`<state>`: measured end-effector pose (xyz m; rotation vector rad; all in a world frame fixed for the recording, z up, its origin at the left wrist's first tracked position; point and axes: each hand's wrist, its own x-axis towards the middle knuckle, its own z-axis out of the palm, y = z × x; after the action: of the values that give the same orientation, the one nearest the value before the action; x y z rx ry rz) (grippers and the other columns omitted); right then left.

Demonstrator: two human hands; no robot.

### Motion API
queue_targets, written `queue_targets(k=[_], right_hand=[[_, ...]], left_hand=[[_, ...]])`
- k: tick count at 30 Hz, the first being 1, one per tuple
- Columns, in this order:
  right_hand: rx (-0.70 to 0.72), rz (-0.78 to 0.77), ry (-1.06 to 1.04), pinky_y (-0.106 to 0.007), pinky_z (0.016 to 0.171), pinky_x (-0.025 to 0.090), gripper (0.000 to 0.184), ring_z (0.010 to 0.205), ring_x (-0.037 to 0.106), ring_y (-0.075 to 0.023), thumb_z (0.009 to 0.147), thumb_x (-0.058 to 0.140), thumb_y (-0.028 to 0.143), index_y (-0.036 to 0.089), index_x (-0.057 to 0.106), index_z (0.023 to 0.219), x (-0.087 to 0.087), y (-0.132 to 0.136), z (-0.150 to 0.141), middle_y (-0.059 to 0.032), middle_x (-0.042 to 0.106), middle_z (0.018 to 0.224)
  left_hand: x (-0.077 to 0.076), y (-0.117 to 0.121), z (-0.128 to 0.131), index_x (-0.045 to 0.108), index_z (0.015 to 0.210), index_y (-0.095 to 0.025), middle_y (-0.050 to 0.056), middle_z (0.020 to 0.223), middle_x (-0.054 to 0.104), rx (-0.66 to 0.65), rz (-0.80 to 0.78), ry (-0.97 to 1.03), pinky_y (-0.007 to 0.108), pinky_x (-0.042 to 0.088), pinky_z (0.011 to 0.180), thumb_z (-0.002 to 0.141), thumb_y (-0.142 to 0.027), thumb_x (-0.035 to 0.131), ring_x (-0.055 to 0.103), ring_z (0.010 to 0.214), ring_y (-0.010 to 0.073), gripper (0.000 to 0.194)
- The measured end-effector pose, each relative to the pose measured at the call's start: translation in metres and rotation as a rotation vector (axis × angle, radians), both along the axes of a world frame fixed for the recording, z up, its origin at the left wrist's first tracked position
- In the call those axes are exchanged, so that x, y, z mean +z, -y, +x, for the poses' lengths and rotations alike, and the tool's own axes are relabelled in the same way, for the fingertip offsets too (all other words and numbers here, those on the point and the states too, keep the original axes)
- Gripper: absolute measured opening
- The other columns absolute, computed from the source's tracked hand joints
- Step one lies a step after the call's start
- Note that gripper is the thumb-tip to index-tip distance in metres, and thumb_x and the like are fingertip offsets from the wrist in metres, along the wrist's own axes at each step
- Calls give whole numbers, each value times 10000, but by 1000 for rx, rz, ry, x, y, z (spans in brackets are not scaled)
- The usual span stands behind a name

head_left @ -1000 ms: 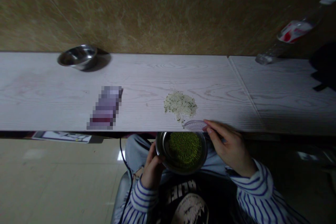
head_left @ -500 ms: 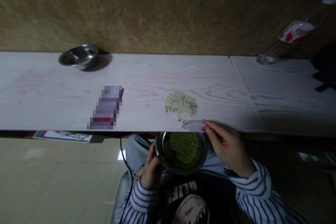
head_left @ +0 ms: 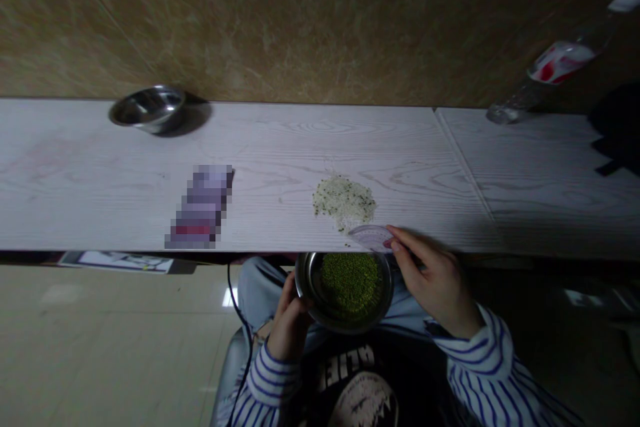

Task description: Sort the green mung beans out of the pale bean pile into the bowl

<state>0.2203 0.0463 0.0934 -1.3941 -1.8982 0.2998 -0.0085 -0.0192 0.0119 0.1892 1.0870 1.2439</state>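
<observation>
My left hand (head_left: 291,321) grips the rim of a steel bowl (head_left: 311,273), held over my lap just below the table's front edge. Green mung beans (head_left: 351,283) lie inside it. Between the thumb and fingers of my right hand (head_left: 436,277) is a clear plastic protractor (head_left: 371,237), pinched at one end. Its curved side faces a pile of white rice grains (head_left: 345,199) mixed with scattered green beans on the table. A few stray beans sit by the protractor's left tip.
A second steel bowl (head_left: 150,110) stands by the wall at the back left. Nearer on the left lies a blurred-out flat object (head_left: 203,207). A plastic bottle (head_left: 555,67) is at the back right, with a dark item (head_left: 617,127) beside it. The white table (head_left: 270,147) has a seam on the right.
The protractor has tilted, so more of its flat face shows, and it is a little closer to the pile. My left hand and the bowl are almost unmoved.
</observation>
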Motion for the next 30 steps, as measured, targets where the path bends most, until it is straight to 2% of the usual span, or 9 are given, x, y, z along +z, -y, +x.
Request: queue_targets(k=[10, 20, 25, 30], right_hand=[[-86, -36, -57, -347, 843, 652, 280, 884, 790, -222, 976, 564, 235, 182, 737, 1189, -3, -3, 12, -94, 816, 1037], [-42, -35, -38, -328, 830, 649, 290, 873, 788, -216, 976, 560, 228, 154, 738, 1193, 3, -4, 4, -102, 815, 1024], [-29, -48, -40, -322, 803, 652, 294, 855, 787, -211, 977, 553, 225, 166, 737, 1199, 0, -2, 5, -90, 819, 990], [-42, -52, -41, -315, 827, 647, 295, 885, 789, -214, 973, 552, 218, 144, 740, 1188, -1, -4, 6, -106, 816, 1021]], left_hand=[[0, 0, 0, 737, 1165, -285, 29, 1019, 760, -2, 1, -16, 323, 527, 730, 655, -197, 731, 652, 921, 249, 518], [0, 0, 1, 737, 1170, -261, 22, 1015, 779, -10, 38, -5, 285, 525, 702, 682, -190, 722, 663, 875, 214, 493], [-5, 0, 1, 744, 1161, -262, 30, 1032, 769, -7, 32, 0, 315, 537, 758, 664, -184, 725, 664, 927, 235, 504], [-6, 1, 0, 746, 1171, -281, 23, 996, 759, -21, 33, -1, 282, 504, 648, 674, -182, 725, 638, 828, 205, 508]])
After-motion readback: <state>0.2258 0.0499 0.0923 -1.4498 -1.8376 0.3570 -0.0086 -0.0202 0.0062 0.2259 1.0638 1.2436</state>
